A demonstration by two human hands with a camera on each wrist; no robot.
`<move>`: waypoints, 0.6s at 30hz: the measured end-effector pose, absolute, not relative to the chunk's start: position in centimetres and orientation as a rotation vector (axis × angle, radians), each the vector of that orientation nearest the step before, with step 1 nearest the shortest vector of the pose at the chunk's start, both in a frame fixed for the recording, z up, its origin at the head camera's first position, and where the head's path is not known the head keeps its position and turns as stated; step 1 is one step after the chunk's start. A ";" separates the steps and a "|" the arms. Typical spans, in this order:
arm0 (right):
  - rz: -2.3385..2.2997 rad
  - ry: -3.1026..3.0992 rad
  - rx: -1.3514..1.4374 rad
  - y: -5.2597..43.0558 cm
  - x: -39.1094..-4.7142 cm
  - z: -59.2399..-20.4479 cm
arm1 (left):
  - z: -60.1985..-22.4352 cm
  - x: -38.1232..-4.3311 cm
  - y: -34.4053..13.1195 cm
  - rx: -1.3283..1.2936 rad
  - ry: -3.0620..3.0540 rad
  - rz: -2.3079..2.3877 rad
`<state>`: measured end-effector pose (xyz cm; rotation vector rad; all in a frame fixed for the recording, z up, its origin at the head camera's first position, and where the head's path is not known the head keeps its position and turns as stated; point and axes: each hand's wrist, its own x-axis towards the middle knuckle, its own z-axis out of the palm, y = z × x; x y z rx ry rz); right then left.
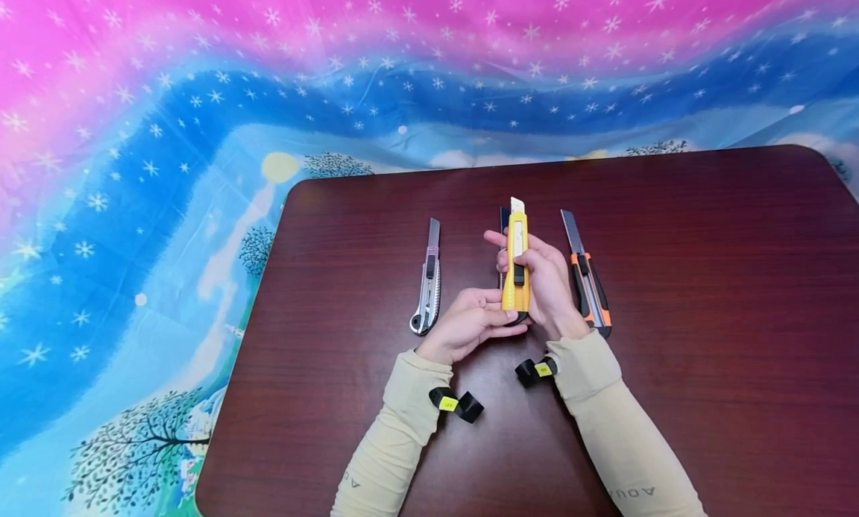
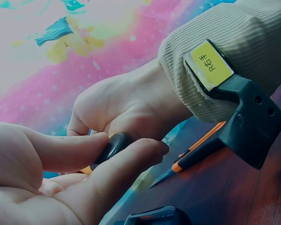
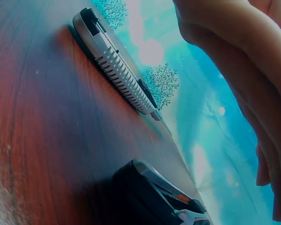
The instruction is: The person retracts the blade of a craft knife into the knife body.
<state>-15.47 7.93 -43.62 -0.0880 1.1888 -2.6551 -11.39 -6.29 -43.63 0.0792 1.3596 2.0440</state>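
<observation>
Both hands hold a yellow box cutter [image 1: 517, 241] upright above the table in the head view, its short blade [image 1: 517, 204] pointing away. My left hand [image 1: 466, 324] pinches the bottom end between thumb and fingers. In the left wrist view that end shows as a black cap [image 2: 113, 147]. My right hand [image 1: 552, 282] grips the body from the right, its thumb beside the black slider [image 1: 519, 275]. The right wrist view catches only part of the right hand [image 3: 248, 51], without the yellow cutter. Partly hidden behind the held cutter is a dark-bladed cutter [image 1: 504, 218].
A silver cutter [image 1: 426, 297] with its blade out lies to the left on the dark wooden table [image 1: 322, 278]. To the right, near the right wrist, lies an orange-and-black cutter [image 1: 590, 289], also with its blade extended. A printed cloth [image 1: 403, 77] hangs beyond the table.
</observation>
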 end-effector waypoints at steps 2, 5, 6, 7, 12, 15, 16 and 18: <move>-2.657 1.188 -0.094 7.9 -15.5 -43.6 | -43.7 -11.4 -6.3 0.080 1.359 2.045; -2.658 1.199 -0.100 7.9 -15.5 -43.7 | -43.8 -11.4 -6.3 0.080 1.355 2.043; -2.656 1.204 -0.102 7.9 -15.5 -43.7 | -43.8 -11.4 -6.3 0.078 1.355 2.043; -2.653 1.211 -0.105 7.9 -15.5 -43.7 | -43.8 -11.5 -6.4 0.075 1.355 2.042; -2.639 1.228 -0.115 7.9 -15.5 -43.8 | -43.6 -11.5 -6.4 0.055 1.354 2.043; -2.640 1.216 -0.121 7.9 -15.5 -43.8 | -43.5 -11.5 -6.5 0.049 1.344 2.046; -2.641 1.208 -0.125 7.9 -15.5 -43.8 | -43.4 -11.5 -6.5 0.046 1.340 2.048; -2.637 1.200 -0.131 7.8 -15.5 -43.8 | -43.4 -11.5 -6.5 0.040 1.337 2.051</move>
